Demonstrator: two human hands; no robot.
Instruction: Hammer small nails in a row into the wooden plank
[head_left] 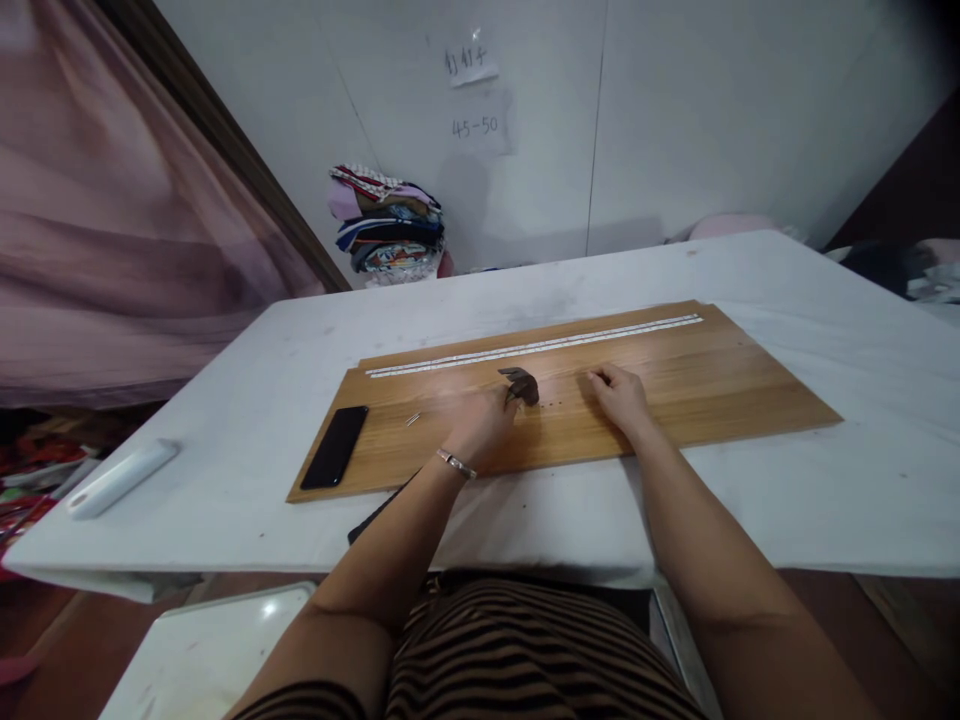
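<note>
My left hand (480, 425) is closed around a claw hammer, gripping it close to its dark metal head (525, 388). The black end of the hammer's handle (375, 515) shows beside my left forearm. Just right of the hammer head, a short row of small dark dots (551, 405) marks the wooden board (712, 390). My right hand (621, 397) is over the board with thumb and fingers pinched together; whatever they hold, if anything, is too small to make out. A few thin nails (412, 419) lie on the board, left of my left hand.
Two long pale strips (536, 347) run along the board's far side. A black phone (335, 447) lies at its left end. On the white-covered table (247, 400) is a white elongated object (124, 478). Folded cloths (394, 220) are stacked behind, against the wall.
</note>
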